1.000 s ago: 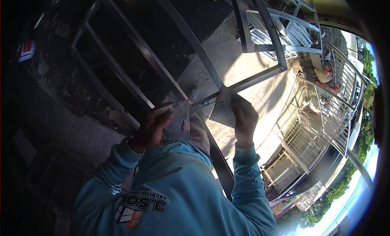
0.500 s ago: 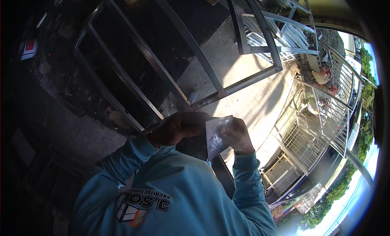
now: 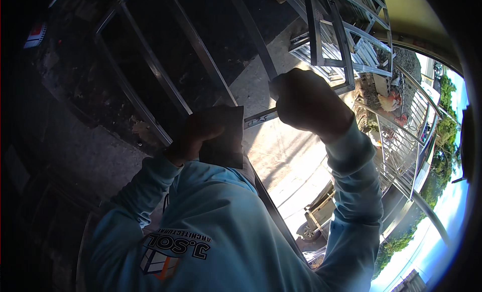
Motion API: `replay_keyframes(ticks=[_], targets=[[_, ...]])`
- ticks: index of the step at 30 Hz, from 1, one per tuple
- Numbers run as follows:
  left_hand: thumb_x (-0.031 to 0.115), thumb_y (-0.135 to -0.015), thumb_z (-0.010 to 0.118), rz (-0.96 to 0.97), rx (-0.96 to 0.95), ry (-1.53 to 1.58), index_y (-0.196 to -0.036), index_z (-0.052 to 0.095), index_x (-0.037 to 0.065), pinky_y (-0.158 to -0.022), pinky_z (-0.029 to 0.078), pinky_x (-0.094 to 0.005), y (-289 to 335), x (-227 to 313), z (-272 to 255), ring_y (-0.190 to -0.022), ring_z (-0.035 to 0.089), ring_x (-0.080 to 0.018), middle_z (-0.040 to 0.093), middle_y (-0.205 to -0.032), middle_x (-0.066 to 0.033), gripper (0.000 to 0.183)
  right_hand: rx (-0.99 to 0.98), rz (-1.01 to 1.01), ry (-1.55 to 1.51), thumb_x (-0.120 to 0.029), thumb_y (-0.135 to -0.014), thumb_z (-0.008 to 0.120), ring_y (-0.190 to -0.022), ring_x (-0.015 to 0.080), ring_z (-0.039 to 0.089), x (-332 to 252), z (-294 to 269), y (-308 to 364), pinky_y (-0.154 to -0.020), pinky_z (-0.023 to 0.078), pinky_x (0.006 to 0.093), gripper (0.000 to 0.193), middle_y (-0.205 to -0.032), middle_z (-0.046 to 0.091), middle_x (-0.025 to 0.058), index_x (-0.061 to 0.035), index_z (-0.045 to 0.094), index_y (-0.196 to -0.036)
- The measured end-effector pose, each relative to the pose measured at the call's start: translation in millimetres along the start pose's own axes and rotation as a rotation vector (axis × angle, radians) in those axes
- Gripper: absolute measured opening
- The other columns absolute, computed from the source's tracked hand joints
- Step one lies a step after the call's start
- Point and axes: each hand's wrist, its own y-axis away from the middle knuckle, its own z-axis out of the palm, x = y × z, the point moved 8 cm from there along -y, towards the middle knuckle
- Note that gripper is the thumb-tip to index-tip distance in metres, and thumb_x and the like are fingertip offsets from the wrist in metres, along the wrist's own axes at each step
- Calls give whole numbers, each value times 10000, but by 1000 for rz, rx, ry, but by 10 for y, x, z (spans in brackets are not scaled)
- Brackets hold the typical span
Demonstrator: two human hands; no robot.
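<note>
Left hand (image 3: pixel 198 133) grips a dark rectangular sheet (image 3: pixel 224 137); right hand (image 3: pixel 306 102), apart, is fisted near the grey metal bar frame (image 3: pixel 160 73).

The long sleeves (image 3: pixel 351 191) and shirt are showing light blue, with a dark printed line and a small white, orange and blue emblem (image 3: pixel 159 262) on the chest. The folded sheet (image 3: pixel 223 138) is looking dark grey in shadow. The metal frame (image 3: pixel 165 81) is gleaming silver-grey against a blackish, speckled floor. The concrete slab (image 3: pixel 286 156) is glowing pale tan in sunlight. A chicken (image 3: pixel 390 102) is showing orange-brown. Trees (image 3: pixel 442 161) are showing green under blue sky.
</note>
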Motion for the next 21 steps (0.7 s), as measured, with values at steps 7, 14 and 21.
replay_keyframes(ticks=[7,14,21], targets=[[168,-918,549,123,48,-71,-1238,585,9,-1023,456,-383,228,43,-188,-1158,583,-294,604,-1258,-143,360,-758,108,260,-85,-697,629,-796,279,663,248,1071,-409,-710,549,362,72,-839,674,105,-85,695,-727],[201,-884,580,96,123,157,-1362,452,-24,-967,474,-349,304,98,-342,-1108,595,-219,599,-1232,-134,544,-174,-292,-13,-138,-831,654,-797,261,654,118,-49,19,-725,535,361,124,-888,682,107,-39,679,-900],[250,-962,511,-266,-213,874,-1277,517,-8,-908,528,-389,154,-131,472,-1062,618,-241,618,-1180,-144,408,680,75,-380,68,-705,691,-602,211,591,-471,-388,1059,-505,470,296,159,-785,607,96,-9,601,-812]])
